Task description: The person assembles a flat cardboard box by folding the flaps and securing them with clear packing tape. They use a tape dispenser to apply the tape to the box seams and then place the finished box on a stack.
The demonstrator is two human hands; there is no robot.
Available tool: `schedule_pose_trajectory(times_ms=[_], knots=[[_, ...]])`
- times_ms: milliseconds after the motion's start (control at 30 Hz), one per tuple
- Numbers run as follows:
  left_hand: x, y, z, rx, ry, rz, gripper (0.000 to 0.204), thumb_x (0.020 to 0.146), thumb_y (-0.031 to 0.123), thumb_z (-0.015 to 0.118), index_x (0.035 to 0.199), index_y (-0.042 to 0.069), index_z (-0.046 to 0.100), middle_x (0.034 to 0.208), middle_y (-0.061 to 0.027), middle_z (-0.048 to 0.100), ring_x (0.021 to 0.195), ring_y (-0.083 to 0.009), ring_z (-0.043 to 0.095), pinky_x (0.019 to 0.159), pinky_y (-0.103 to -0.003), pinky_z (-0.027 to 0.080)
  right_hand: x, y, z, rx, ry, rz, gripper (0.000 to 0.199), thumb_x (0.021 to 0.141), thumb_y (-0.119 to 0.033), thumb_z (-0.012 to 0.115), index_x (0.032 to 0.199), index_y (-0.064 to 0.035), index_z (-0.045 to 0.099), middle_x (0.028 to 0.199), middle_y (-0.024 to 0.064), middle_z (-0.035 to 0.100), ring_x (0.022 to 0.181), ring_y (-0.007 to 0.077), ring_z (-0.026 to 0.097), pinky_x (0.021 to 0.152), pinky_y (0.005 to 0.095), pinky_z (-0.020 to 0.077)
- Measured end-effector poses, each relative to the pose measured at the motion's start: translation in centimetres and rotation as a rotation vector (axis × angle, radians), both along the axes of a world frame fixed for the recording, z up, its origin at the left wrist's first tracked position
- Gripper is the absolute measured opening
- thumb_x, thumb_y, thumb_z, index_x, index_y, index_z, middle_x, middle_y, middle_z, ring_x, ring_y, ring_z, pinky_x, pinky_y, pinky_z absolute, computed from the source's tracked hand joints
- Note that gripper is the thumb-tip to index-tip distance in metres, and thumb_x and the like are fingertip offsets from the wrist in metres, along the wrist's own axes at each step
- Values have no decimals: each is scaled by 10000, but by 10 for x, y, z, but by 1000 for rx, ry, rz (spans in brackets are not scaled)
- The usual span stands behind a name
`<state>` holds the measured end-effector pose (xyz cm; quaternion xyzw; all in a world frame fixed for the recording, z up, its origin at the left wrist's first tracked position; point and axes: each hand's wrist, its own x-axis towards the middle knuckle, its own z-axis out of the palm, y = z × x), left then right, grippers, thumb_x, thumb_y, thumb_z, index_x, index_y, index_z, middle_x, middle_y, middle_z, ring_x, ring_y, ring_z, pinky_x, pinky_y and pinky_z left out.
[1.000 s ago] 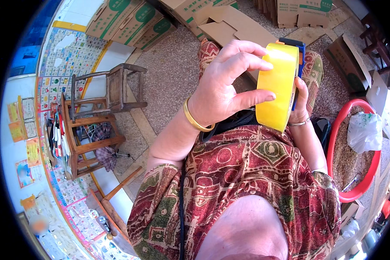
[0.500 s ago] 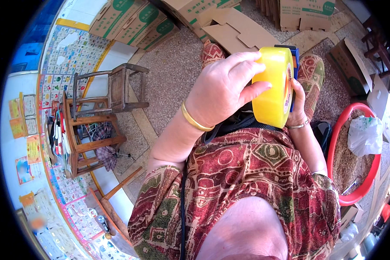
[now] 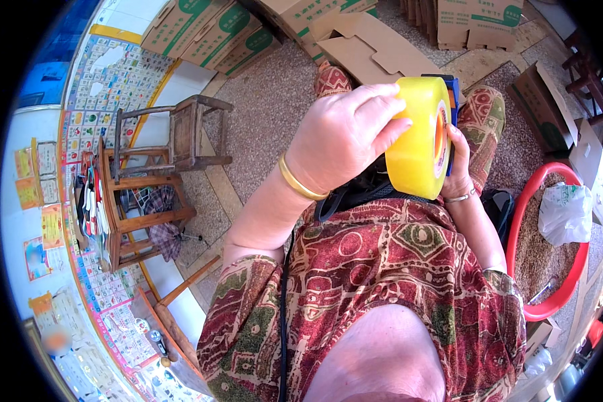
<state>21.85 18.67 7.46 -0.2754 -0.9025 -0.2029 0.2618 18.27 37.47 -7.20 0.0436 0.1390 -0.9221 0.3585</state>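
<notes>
Closest in, your patterned top [image 3: 375, 268] filled the lower middle. Just past it, your L hand [image 3: 342, 141] had fingers bent, thumb slightly apart from them, tips at the L side of the tape roll [image 3: 409, 157]; couldn't tell if they pinched a loose tape end or just rested there. Your R hand [image 3: 457, 167] was wrapped around the R side, holding roll & prob. the blue holder [image 3: 454, 94] too; hidden part, can't confirm.

Main risk, my read: roll could've tipped or slid off b/c its weight hung mostly on your R grip. Also, a nail slip could've let the tape end stick back down or split.

Roll itself sat btwn your hands, above your lap, standing on edge, slightly tilted: thick, glossy, translucent yellow, pale core facing R. Holder was on its far R side.

Farther out: red-rimmed tub [image 3: 514, 244] to your R w/ a white plastic bag [image 3: 565, 211] in it, wooden chair [image 3: 184, 134] to your L, opened carton [image 3: 375, 47] & stacked cartons [image 3: 211, 40] ahead.
</notes>
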Motion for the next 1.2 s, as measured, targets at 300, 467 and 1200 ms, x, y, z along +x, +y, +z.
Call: schedule_pose_trajectory(times_ms=[300, 467, 1200], knots=[[1, -2, 3, -6, -21, 26, 283, 726, 234, 757, 886, 32, 641, 929, -137, 685, 795, -270, 680, 678, -315, 555, -2, 1, 6, 41, 4, 10, 487, 858, -294, 540, 1242, 2, 496, 1193, 177, 587, 1069, 281, 599, 952, 394, 477], [2, -2, 0, -50, -15, 62, 241, 734, 204, 755, 872, 42, 642, 909, -128, 686, 767, -263, 681, 653, -312, 556, -1, 1, 1, 24, 1, 53, 487, 856, -292, 545, 1238, 5, 498, 1189, 182, 589, 1058, 281, 605, 946, 397, 482], [-1, 6, -38, 1040, -953, -274, 623, 750, 293, 788, 1198, -23, 492, 1113, -105, 593, 1029, -167, 578, 912, -308, 455, 1, -4, -3, -133, 8, -112, 586, 862, -378, 584, 1327, -57, 427, 1284, 134, 531, 1173, 278, 526, 1019, 429, 411]])
